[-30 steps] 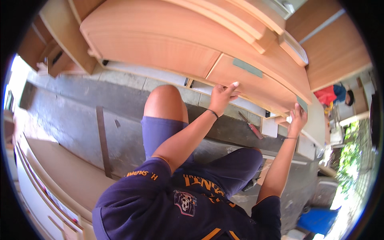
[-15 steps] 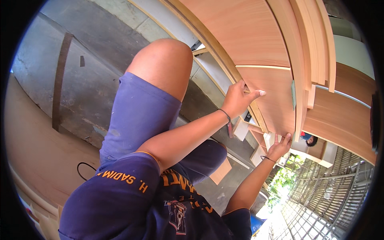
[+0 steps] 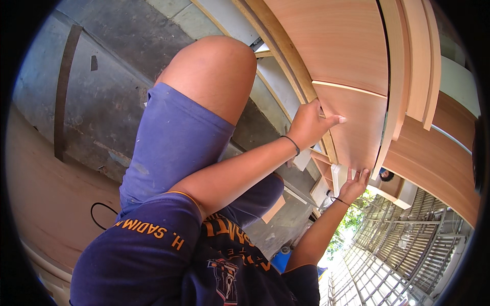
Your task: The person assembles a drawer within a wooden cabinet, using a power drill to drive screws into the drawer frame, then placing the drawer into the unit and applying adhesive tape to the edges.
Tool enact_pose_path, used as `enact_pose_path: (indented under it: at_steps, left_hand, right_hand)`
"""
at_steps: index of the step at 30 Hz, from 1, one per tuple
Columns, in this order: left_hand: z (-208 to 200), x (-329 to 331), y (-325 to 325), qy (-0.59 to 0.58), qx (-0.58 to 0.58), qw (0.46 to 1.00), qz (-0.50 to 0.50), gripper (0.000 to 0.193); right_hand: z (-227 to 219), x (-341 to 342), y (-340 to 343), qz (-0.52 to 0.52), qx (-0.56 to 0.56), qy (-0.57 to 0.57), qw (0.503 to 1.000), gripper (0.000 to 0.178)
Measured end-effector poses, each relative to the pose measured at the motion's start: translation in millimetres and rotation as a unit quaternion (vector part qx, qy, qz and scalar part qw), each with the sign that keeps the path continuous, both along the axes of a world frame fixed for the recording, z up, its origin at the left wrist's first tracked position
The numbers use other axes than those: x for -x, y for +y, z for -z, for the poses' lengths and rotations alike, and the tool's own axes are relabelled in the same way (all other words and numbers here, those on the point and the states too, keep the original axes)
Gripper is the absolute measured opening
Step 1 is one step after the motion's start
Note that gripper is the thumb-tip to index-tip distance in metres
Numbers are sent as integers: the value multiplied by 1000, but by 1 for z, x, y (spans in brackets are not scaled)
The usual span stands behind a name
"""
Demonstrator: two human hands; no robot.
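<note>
A light wood-grain panel [image 3: 356, 136] stands at the upper right, its short end toward my right hand. My left hand [image 3: 310, 125] is closed on the panel's near long edge, beside a narrow wooden rail [image 3: 293, 66]. Its thumb lies over the panel's face, while the other fingers curl out of sight behind the edge. At the panel's lower end, my right hand [image 3: 352, 187] grips the edge with its fingertips. A larger wood-grain panel [image 3: 334, 41] sits beyond it, with a pale strip [image 3: 349, 88] between the two.
Several long boards [image 3: 416, 66] are stacked to the right of the panel. My bent knee [image 3: 217, 66] is left of the rail, above the grey floor [image 3: 109, 117]. A black cable loop [image 3: 93, 214] lies at the left. Another person [image 3: 386, 175] is partly visible beyond the boards.
The view has shifted slightly, so the panels and boards sit a little further right. Both hands keep their places on the panel's edges.
</note>
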State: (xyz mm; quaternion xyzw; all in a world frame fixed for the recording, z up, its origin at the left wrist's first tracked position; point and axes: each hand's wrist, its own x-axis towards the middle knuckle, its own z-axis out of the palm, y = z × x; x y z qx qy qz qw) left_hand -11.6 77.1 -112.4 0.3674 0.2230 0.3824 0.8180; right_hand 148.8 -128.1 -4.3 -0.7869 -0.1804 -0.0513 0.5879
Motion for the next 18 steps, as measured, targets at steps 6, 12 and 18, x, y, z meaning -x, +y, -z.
enact_pose_path:
  at_steps: [6,12,18]
  left_hand:
    - [-4,2,0,-21,18,1000,-8,37]
    - [-2,-1,0,-11,19,1000,23,37]
    - [5,-12,-6,-83,60,995,12,36]
  right_hand:
    - [-2,-8,-2,12,6,12,1000,46]
    - [-1,-7,1,6,11,8,1000,51]
    - [0,-7,1,-3,9,0,1000,54]
